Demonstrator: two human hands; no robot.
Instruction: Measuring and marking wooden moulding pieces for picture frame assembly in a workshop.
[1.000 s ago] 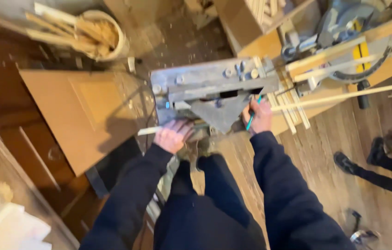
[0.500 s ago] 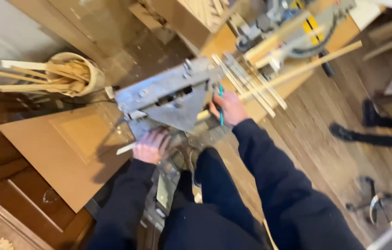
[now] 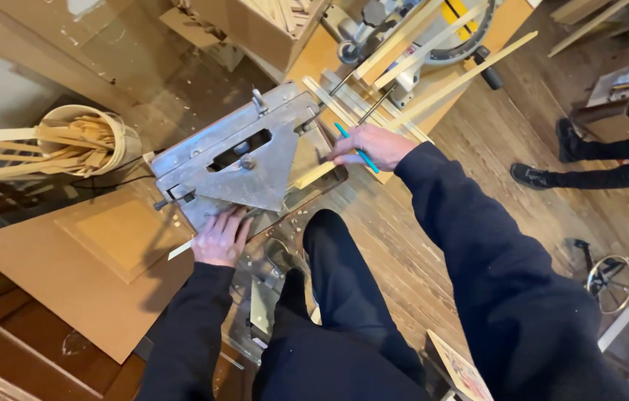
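Note:
A grey metal cutting machine [image 3: 244, 152] with a triangular plate stands in front of me. A thin wooden strip [image 3: 313, 174] runs through it, one end sticking out at the left. My left hand [image 3: 221, 236] presses flat on the strip at the machine's near edge. My right hand [image 3: 371, 145] grips the strip on the machine's right side and also holds a teal pencil [image 3: 355, 148] between its fingers. My knee and dark trouser leg rise just below the machine.
A round bucket [image 3: 99, 137] of wood offcuts sits at the left. A brown board [image 3: 84, 256] lies beside the machine. Behind are a mitre saw [image 3: 433, 30], several long strips and a cardboard box [image 3: 255, 22]. Another person's shoes [image 3: 533, 174] are at the right.
The view has swung and tilted; the machine now sits more to the left. Both hands stay on the strip, the left hand still flat by the near edge.

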